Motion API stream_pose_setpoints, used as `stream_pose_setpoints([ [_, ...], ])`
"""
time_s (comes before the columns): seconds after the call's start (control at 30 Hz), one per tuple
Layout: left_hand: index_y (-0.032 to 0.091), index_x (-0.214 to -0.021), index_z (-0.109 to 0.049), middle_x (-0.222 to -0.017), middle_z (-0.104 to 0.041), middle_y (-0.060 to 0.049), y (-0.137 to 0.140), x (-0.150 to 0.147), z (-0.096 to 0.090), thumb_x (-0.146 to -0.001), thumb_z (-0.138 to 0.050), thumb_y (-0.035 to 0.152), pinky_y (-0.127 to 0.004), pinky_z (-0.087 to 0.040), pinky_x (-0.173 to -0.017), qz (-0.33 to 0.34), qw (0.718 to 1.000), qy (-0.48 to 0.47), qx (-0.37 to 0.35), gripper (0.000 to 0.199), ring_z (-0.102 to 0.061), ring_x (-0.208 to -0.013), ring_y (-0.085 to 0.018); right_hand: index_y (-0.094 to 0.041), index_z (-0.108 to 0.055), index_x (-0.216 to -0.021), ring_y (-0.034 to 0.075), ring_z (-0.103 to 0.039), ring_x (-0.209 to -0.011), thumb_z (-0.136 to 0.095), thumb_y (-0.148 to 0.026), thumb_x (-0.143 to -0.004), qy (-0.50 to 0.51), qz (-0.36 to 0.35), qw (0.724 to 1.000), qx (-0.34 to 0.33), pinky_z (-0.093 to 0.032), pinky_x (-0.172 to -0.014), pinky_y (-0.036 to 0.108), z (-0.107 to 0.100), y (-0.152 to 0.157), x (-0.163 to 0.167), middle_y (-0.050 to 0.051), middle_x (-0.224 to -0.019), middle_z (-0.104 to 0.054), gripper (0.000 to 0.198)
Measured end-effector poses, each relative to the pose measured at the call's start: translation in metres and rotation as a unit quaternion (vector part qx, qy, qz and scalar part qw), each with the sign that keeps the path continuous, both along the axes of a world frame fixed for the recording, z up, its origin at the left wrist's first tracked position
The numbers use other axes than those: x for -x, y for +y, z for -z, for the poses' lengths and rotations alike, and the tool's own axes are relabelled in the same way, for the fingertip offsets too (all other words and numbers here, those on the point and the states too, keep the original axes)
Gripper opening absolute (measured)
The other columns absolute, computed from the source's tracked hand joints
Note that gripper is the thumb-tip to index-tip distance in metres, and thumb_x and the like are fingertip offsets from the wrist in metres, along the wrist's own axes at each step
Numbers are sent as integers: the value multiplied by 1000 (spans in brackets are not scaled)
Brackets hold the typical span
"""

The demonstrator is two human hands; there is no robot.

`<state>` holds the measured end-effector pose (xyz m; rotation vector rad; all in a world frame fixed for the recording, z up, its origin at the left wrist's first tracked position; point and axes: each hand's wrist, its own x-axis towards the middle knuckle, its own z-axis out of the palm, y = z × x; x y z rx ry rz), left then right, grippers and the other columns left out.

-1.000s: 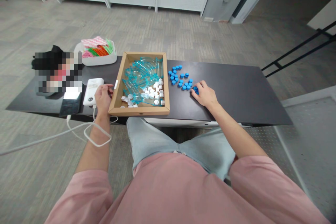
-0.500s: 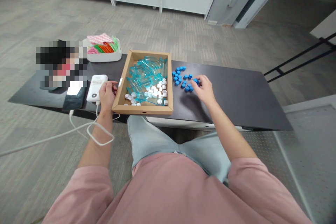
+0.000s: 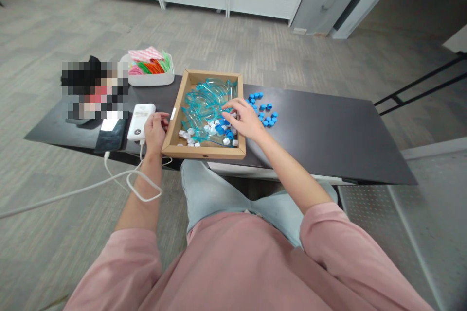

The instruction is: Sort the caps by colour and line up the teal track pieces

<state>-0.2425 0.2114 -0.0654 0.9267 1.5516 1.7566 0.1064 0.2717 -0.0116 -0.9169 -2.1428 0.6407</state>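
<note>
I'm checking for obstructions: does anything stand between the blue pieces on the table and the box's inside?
Yes: the cardboard box's right wall stands between them, with the right hand over it; nothing else visible blocks the way.

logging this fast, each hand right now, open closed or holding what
Left hand: curled beside the box; open or closed cannot be told.
Right hand: open above blue pieces in the box; cannot tell if it holds any.

Matt cardboard tray point(image 3: 219, 152); inside, glossy teal plastic pieces point(image 3: 209, 90); right of it, smooth blue plastic blocks point(image 3: 269, 122); beneath it, satin tabletop point(image 3: 328, 131)
</note>
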Motion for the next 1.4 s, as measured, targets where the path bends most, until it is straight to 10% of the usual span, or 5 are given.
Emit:
stream_pose_setpoints([
  [0.27,18,-90,-77,-71,-59,-1,2,3,4,-124,-65,37,-32,-34,-61,-2,1000,-15,-1,41,-48,-65,-15,-25,-69,-171,51,-59,-160,-77,-76,-105,-174,194,965,-6,-48,-133,74,27,11,-126,25,-175,-64,84],
  [0.47,17,-88,-76,-71,-58,-1,1,0,0,-125,-62,35,-28,-36,-60,-11,1000,-2,4,43,-49,-64,-13,-25,-50,-189,58,-42,-174,-85,-84,-95,-269,173,947,-8,-42,-136,79,53,23,-134,27,-195,-41,116],
  [0.8,17,-85,-76,-71,-60,-1,-6,-14,-22,-122,-58,25,-23,-39,-59,-37,998,15,44,42,-51,-63,-13,-20,-78,-152,50,-61,-146,-72,-57,-110,-261,174,949,-25,-53,-131,69,47,15,-113,23,-157,-73,56],
  [1.2,18,-86,-76,-70,-60,-1,-5,-14,-22,-122,-60,29,-24,-38,-58,-37,998,15,40,41,-51,-63,-14,-22,-78,-135,45,-66,-130,-62,-49,-114,-346,205,915,-21,-64,-92,51,30,-15,-105,24,-148,-75,37],
  [1.4,17,-86,-76,-69,-59,-2,-5,-14,-21,-121,-54,21,-26,-38,-59,-33,999,9,42,42,-51,-63,-15,-24,-80,-125,39,-74,-119,-73,-39,-104,-249,209,946,5,-64,-98,49,28,-9,-116,18,-132,-80,26],
])
